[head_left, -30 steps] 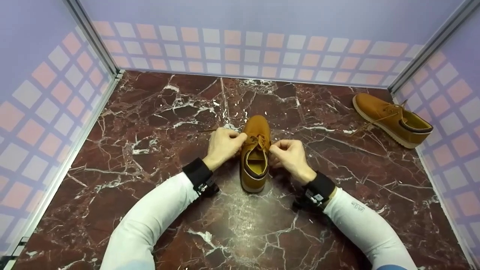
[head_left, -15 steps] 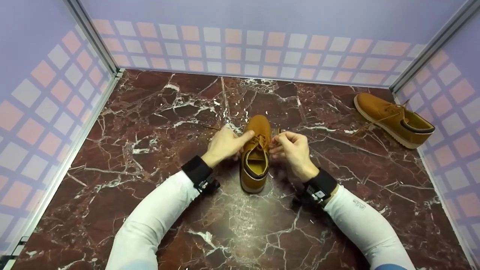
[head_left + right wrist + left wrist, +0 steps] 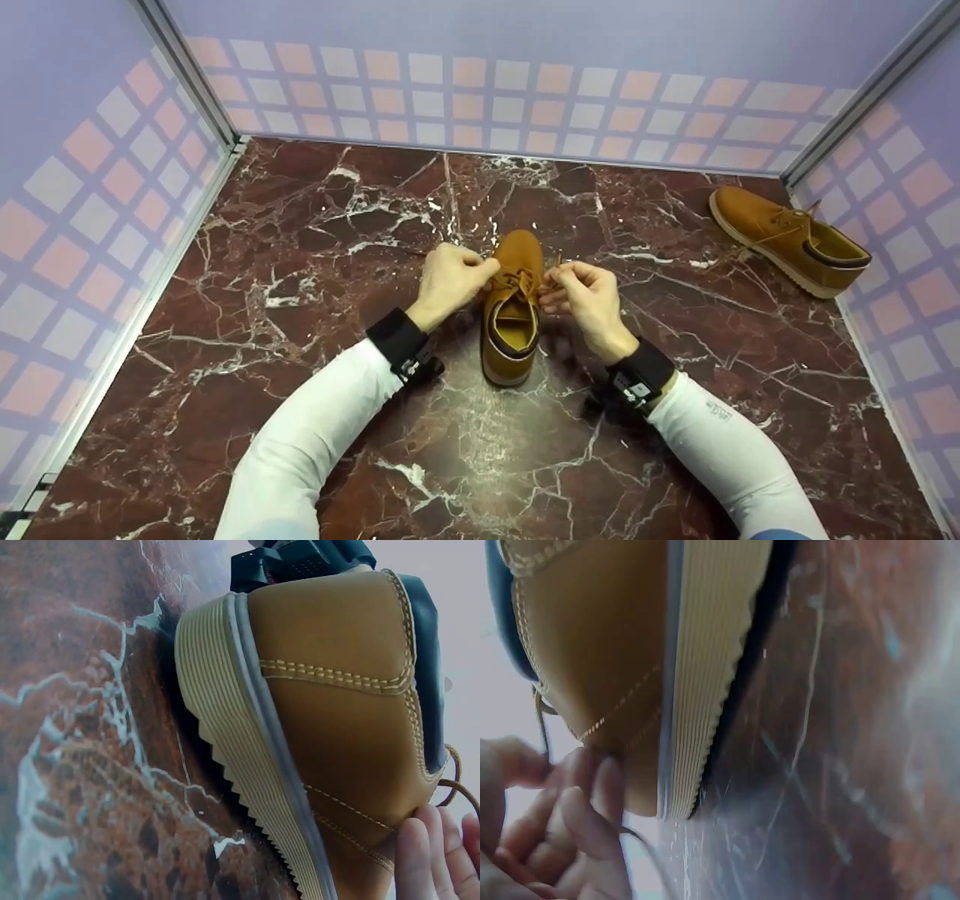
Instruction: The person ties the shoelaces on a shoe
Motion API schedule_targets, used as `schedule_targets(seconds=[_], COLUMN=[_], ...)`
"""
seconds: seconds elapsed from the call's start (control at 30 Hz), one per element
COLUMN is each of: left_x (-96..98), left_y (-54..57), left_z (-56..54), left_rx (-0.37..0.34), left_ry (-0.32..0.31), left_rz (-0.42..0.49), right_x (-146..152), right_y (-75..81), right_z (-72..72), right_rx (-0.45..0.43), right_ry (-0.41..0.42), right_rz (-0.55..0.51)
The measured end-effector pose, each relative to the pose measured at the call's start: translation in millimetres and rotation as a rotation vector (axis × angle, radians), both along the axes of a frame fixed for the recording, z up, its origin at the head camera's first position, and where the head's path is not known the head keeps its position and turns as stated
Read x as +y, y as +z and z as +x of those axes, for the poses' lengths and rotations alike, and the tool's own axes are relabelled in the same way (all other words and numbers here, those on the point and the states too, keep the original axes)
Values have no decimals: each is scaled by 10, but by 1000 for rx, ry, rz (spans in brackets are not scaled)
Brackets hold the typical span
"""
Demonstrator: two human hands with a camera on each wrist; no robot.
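Head view: we are seeing the tan shoe (image 3: 513,330) standing upright on the marbled surface (image 3: 450,457), toe facing away from the white sleeves (image 3: 292,442), its lace (image 3: 517,280) tied across the front of the opening. At the shoe's left side, the left hand (image 3: 454,283) is pinching a strand of lace, thumb and forefinger meeting. At the shoe's right side, the right hand (image 3: 586,294) is also pinching lace, a short end sticking up above the fingers. Well off to the shoe's right, a second shoe (image 3: 787,244) is lying at an angle, its own lace trailing over the side. Beyond the shoe, pale panels (image 3: 525,30) are rising.

Left wrist view: we are looking along the shoe's left flank and ridged sole (image 3: 709,667). Left fingers are bunching narrow against the shoe, lace running out below them.

Right wrist view: we are facing the shoe's right flank; right fingertips are resting near it, lace looping above. From this angle we are not telling the grip. A black wrist device (image 3: 304,561) is showing behind the shoe's heel.
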State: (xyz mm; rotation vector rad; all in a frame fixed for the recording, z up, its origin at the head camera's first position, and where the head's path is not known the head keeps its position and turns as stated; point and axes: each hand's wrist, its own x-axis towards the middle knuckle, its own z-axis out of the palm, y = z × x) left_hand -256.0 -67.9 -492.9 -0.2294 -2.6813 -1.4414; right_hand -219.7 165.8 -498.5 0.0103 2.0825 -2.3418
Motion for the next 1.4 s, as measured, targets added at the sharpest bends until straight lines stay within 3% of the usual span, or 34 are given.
schedule_targets(seconds=[0.1, 0.27, 0.37, 0.47, 0.6, 0.7, 1.0, 1.23, 1.4], left_x=[9, 86, 113, 114, 110, 116, 148, 152, 171], left_y=[41, 187, 299, 416, 519, 555, 557, 676, 751], left_z=[33, 99, 149, 190, 215, 230, 213, 149, 124], left_rx=[30, 3, 36, 125, 231, 248, 143, 133, 91], left_ry=[10, -55, -78, -77, -69, -74, -172, -277, -358], left_rz=[183, 550, 689, 760, 772, 760, 639, 435, 387], right_x=[-14, -11, 1, 16, 25, 30, 71, 87, 81], right_y=[32, 131, 241, 389, 570, 640, 665, 782, 824], right_z=[3, 10, 19, 28, 38, 41, 12, -42, -58], right_rx=[44, 128, 209, 309, 415, 446, 438, 428, 465], right_ry=[12, 7, -6, -30, -48, -37, 20, 120, 149], right_rz=[-51, -108, -127, -156, -205, -193, -23, -9, 75])
